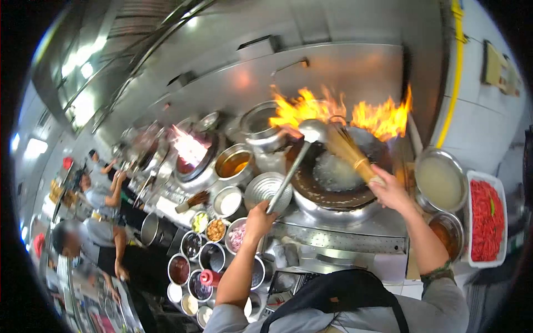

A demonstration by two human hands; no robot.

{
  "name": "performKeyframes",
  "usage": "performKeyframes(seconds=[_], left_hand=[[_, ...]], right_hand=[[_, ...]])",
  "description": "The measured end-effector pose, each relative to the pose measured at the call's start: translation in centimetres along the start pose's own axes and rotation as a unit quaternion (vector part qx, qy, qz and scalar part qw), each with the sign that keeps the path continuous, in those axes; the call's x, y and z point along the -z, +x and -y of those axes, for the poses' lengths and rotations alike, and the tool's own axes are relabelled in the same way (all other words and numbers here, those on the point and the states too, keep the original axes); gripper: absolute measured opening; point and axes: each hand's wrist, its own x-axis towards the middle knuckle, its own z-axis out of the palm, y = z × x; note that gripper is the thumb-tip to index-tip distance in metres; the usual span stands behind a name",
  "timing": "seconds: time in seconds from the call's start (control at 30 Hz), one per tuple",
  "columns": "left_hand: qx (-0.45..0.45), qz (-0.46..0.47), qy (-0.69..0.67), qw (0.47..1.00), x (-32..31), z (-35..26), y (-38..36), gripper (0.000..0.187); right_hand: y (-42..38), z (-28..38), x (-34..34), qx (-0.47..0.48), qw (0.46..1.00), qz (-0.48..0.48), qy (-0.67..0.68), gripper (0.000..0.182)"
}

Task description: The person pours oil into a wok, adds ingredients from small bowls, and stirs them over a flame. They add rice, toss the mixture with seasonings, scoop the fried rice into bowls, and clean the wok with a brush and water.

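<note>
My left hand (259, 221) is closed round the end of a long-handled metal ladle (292, 172). The ladle's bowl is raised over the left rim of a dark wok (311, 191). In my right hand (390, 191) is a bamboo wok brush (348, 149), gripped at its bound end, with the bristles pointing up and left above the wok. Pale, bubbly liquid (340, 171) lies in the wok. Tall orange flames (382, 117) rise along its far edge, on both sides of the brush.
Left of the wok are a perforated strainer (268, 192), a pot of brown liquid (234, 164) and several ingredient bowls. At right stand a pot of cloudy liquid (441, 182) and a white tub (472, 244) of red pieces. Another burner flames (189, 146); co-workers (104, 194) stand farther left.
</note>
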Motion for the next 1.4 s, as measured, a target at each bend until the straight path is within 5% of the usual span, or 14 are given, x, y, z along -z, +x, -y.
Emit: performKeyframes(seconds=[0.13, 0.33, 0.43, 0.53, 0.6, 0.63, 0.73, 0.87, 1.0, 1.13, 1.2, 1.27, 1.33, 1.4], left_hand=[[0.025, -0.034, 0.076, 0.996, 2.8, -1.5, -1.8, 0.024], [-0.051, -0.116, 0.261, 0.957, 4.6, 0.0, -3.2, 0.013], [-0.069, -0.129, 0.297, 0.944, 4.8, 0.1, -3.0, 0.009], [-0.093, -0.136, 0.293, 0.942, 4.7, 1.4, -3.8, 0.009], [-0.099, -0.148, 0.297, 0.938, 4.5, 3.3, -4.0, 0.009], [-0.096, -0.17, 0.299, 0.934, 4.1, 3.9, -4.1, 0.01], [-0.076, -0.16, 0.239, 0.955, 4.3, 2.6, -4.5, 0.014], [-0.138, -0.155, 0.176, 0.962, 1.0, 7.7, -3.5, 0.015], [-0.094, -0.105, 0.15, 0.979, -0.5, 6.7, -3.5, 0.017], [-0.012, -0.041, 0.04, 0.998, -1.9, 4.3, -3.2, 0.025], [-0.003, 0.008, 0.021, 1.0, 0.3, -3.2, -4.9, 0.028], [0.123, 0.176, -0.232, 0.949, 1.2, -6.6, -5.1, 0.019], [0.206, 0.299, -0.586, 0.724, -0.3, -5.8, -4.5, 0.013], [0.237, 0.362, -0.719, 0.543, -0.6, -6.8, -4.6, 0.009]], right_hand=[[1.6, -1.3, 3.0, -0.14, 0.989, 0.036, -0.03, 0.051], [-0.2, 6.0, 3.8, 0.252, 0.95, -0.143, -0.12, 0.045], [-0.5, 8.0, 4.2, 0.26, 0.916, -0.056, -0.3, 0.046], [2.2, 8.6, 4.9, 0.092, 0.913, -0.047, -0.395, 0.045], [5.1, 6.2, 7.0, 0.183, 0.907, -0.125, -0.358, 0.045], [7.1, 3.3, 7.8, 0.321, 0.852, -0.184, -0.371, 0.045], [4.1, 7.9, 6.8, 0.066, 0.992, 0.035, -0.098, 0.047], [10.1, 3.2, 8.5, -0.104, 0.984, 0.134, -0.046, 0.049], [7.2, 2.7, 7.7, -0.021, 0.993, 0.059, 0.098, 0.045], [8.6, -0.9, 8.5, -0.152, 0.975, 0.139, 0.08, 0.047], [6.3, -0.9, 9.1, -0.145, 0.974, 0.111, 0.131, 0.045], [3.6, 0.3, 8.3, -0.069, 0.982, 0.035, 0.173, 0.048], [1.1, 1.9, 6.8, 0.0, 0.981, -0.064, 0.182, 0.049], [0.0, 2.2, 5.0, 0.033, 0.986, -0.095, 0.133, 0.055]])
